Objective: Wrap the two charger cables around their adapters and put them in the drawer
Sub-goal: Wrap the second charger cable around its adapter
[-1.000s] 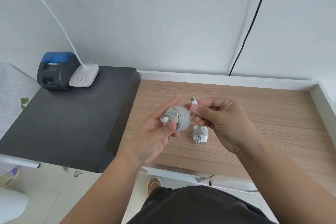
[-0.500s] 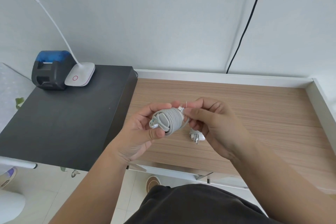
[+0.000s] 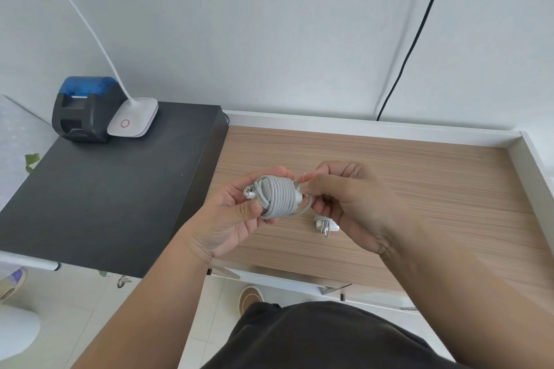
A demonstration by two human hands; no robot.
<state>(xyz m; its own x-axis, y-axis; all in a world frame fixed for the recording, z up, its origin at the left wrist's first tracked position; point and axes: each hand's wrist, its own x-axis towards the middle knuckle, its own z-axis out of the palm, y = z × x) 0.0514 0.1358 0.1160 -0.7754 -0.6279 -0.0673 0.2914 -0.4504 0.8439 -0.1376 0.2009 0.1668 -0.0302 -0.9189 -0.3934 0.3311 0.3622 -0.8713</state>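
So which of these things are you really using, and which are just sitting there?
Part of the job:
- big wrapped charger, gripped by the left hand
- its cable end, pinched by the right hand
- small wrapped charger, lying on the wooden desk

Just lying about:
- white desk lamp
- blue and black printer
- black cable on the wall

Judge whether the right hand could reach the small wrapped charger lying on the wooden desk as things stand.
Probably yes, but not straight away. The small charger lies just under the right hand with nothing between them, yet that hand's fingers pinch the cable end of the big charger, which the left hand grips.
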